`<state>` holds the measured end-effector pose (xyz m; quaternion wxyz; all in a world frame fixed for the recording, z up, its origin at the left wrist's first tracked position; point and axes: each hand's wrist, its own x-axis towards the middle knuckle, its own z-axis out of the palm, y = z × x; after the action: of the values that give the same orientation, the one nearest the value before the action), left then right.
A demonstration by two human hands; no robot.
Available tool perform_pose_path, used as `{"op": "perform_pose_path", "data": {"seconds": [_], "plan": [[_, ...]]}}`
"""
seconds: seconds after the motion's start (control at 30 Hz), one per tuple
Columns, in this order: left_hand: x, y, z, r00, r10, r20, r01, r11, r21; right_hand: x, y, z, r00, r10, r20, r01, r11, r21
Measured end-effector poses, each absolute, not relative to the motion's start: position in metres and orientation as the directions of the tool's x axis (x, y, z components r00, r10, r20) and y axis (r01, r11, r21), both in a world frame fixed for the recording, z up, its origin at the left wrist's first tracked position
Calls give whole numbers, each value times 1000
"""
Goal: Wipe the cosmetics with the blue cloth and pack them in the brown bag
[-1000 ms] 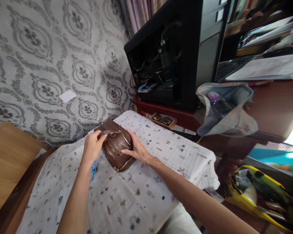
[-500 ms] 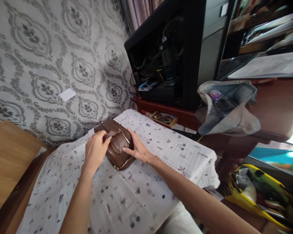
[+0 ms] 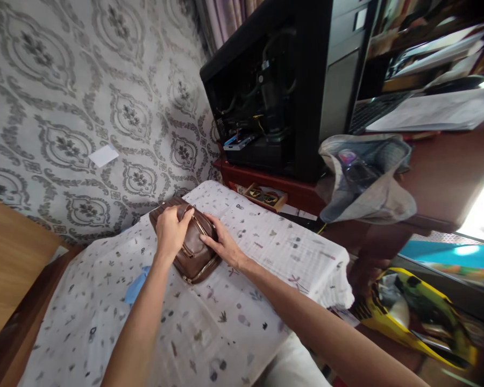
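Observation:
A brown leather bag (image 3: pixel 197 252) with gold-coloured zippers lies on a white printed cloth (image 3: pixel 262 301). My left hand (image 3: pixel 171 231) is over the far-left part of the bag, thumb and fingers closed on a brown leather flap beside the front pocket's zipper. My right hand (image 3: pixel 225 243) grips the bag's right side, its thumb on the front and its fingers along the edge. The palm side of my left hand is hidden. A light blue piece (image 3: pixel 137 286) of material lies on the cloth, partly behind my left forearm.
A black computer case (image 3: pixel 266 97) stands on a red-brown desk behind the cloth. An open bag (image 3: pixel 367 188) with a plastic bottle hangs at the desk edge. A small wooden tray (image 3: pixel 282 202) sits below the case. A yellow-black bag (image 3: pixel 417 338) stands at lower right.
My left hand has moved right and down onto the bag with the flap, which was lifted before. My right hand keeps its grip. The light blue piece now shows more beside my left forearm.

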<state>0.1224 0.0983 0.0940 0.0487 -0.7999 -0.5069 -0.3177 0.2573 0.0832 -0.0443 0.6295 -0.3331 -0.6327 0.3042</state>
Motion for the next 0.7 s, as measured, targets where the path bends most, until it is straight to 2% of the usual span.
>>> {"op": "perform_pose_path", "data": {"seconds": [0.1, 0.2, 0.33, 0.53, 0.6, 0.7], "plan": [[120, 106, 90, 222, 802, 555, 775, -490, 398, 255, 83, -43, 38, 806, 591, 39, 589, -807], [122, 108, 87, 196, 795, 574, 739, -505, 446, 255, 83, -42, 45, 811, 583, 5, 584, -812], [128, 103, 88, 198, 764, 615, 745, -524, 412, 255, 84, -41, 47, 819, 572, -61, 573, -817], [128, 87, 88, 412, 655, 633, 727, -655, 206, 255, 87, -42, 57, 808, 586, -39, 588, -808], [127, 86, 88, 420, 660, 623, 711, -666, 226, 255, 88, -43, 59, 809, 584, -32, 587, -809], [127, 90, 88, 335, 721, 606, 701, -621, 351, 256, 87, -43, 49, 822, 567, -53, 569, -820]]}}
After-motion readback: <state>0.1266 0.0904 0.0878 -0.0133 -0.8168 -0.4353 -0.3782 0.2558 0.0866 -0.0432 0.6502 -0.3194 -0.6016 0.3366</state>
